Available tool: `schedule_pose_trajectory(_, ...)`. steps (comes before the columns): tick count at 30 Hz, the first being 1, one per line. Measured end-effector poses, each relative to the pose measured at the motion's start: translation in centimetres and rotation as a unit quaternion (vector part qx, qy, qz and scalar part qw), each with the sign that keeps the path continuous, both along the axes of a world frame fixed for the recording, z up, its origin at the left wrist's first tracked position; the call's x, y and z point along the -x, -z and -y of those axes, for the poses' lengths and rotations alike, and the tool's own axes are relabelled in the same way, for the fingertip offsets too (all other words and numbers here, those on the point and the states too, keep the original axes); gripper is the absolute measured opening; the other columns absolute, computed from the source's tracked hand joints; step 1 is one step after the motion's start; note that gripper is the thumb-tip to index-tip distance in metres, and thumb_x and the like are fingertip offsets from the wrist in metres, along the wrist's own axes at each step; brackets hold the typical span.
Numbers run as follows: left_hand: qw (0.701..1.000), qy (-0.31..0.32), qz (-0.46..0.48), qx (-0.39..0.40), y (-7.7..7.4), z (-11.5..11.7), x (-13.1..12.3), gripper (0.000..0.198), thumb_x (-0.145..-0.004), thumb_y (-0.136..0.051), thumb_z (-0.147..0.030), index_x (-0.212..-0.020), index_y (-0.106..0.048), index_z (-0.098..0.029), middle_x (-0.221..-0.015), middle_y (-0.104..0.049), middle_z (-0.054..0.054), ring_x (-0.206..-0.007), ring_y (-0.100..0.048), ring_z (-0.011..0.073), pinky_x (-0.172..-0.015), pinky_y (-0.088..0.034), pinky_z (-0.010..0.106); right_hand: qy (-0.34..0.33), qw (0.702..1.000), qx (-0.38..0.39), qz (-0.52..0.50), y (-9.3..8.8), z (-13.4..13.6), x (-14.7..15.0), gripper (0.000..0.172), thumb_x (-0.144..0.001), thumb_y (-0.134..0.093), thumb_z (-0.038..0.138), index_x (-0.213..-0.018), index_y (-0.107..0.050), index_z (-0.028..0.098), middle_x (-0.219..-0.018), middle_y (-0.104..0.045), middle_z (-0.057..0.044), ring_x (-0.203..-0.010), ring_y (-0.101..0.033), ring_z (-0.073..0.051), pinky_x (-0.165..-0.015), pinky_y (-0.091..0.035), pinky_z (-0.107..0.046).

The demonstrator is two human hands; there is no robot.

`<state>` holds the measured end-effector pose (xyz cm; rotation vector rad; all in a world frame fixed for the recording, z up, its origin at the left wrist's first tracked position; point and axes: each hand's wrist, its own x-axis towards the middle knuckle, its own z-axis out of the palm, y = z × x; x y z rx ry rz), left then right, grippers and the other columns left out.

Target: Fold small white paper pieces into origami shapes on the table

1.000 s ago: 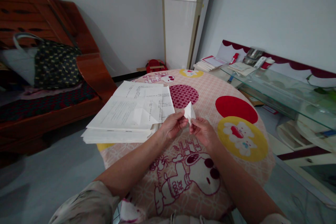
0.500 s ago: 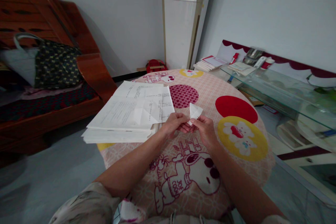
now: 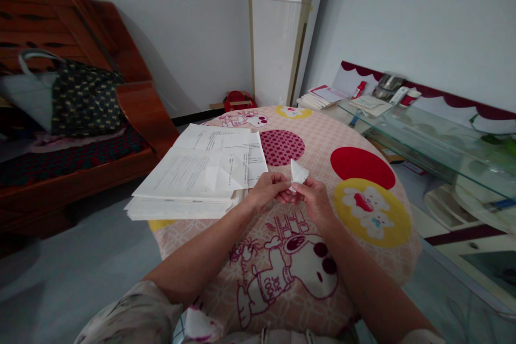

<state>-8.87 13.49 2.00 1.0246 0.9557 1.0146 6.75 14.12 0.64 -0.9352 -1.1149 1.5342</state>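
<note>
A small folded piece of white paper [image 3: 299, 171] stands up between my fingertips, its pointed end away from me. My right hand [image 3: 314, 197] pinches its lower edge with the thumb on top. From the other side my left hand [image 3: 271, 190] closes its thumb and fingers on the lower left of the same paper. Both hands hover low over the patterned tablecloth [image 3: 298, 145], fingertips nearly meeting. Left of them lies a thick stack of printed sheets [image 3: 181, 172], and a folded white paper shape [image 3: 221, 177] rests on top. The lower part of the held paper is hidden by my fingers.
A glass-topped cabinet [image 3: 435, 142] along the right wall holds papers [image 3: 322, 97], a metal pot and a red-and-white cup [image 3: 410, 98]. A wooden bench [image 3: 141, 113] with bags [image 3: 84, 99] stands left. An air conditioner [image 3: 276, 48] fills the far corner.
The folded paper has turned slightly between my fingers and looks narrower, its top edge a little lower. My hands have otherwise barely moved.
</note>
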Motion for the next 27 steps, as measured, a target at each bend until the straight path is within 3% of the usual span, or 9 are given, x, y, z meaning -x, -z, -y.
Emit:
schedule_pose_trajectory(9, 0.999, -0.004, -0.047, -0.008, 0.4, -0.2, -0.1, 0.02, -0.082, -0.069, -0.024, -0.07, -0.059, -0.011, -0.054, -0.062, 0.001, -0.043, -0.058, 0.0089, -0.043, -0.047, 0.018, 0.09, 0.993, -0.031, 0.065, 0.7, 0.1, 0.4, 0.018, -0.068, -0.073, 0.031, -0.07, -0.062, 0.017, -0.053, -0.062, 0.003, -0.039, -0.056, -0.013, -0.038, -0.045, -0.024)
schedule_pose_trajectory(17, 0.998, -0.01, -0.052, -0.024, 0.2, -0.1, 0.0, 0.022, -0.081, -0.071, -0.026, -0.07, -0.059, -0.011, -0.057, -0.064, 0.001, -0.044, -0.059, 0.0086, -0.043, -0.048, 0.018, 0.057, 0.986, -0.064, 0.14, 0.9, 0.2, 0.2, 0.026, -0.075, -0.07, 0.041, -0.068, -0.063, 0.017, -0.056, -0.065, 0.0, -0.039, -0.059, -0.013, -0.038, -0.046, -0.022)
schedule_pose_trajectory(23, 0.997, -0.009, -0.071, -0.017, -0.1, 0.0, -0.1, 0.018, -0.081, -0.068, -0.018, -0.067, -0.059, -0.011, -0.055, -0.063, 0.001, -0.043, -0.058, 0.0088, -0.042, -0.047, 0.018, 0.119, 0.971, -0.08, 0.193, 0.3, 0.5, 0.4, 0.026, -0.073, -0.067, 0.04, -0.062, -0.057, 0.019, -0.047, -0.059, 0.002, -0.036, -0.056, -0.013, -0.035, -0.041, -0.021)
schedule_pose_trajectory(27, 0.998, -0.012, -0.055, -0.011, -0.1, 0.0, -0.2, 0.018, -0.08, -0.067, -0.018, -0.067, -0.058, -0.012, -0.055, -0.063, 0.001, -0.043, -0.058, 0.009, -0.042, -0.047, 0.019, 0.116, 0.972, -0.079, 0.191, 0.2, 0.7, 0.5, 0.025, -0.072, -0.067, 0.04, -0.063, -0.058, 0.019, -0.051, -0.063, 0.0, -0.038, -0.058, -0.014, -0.037, -0.044, -0.022)
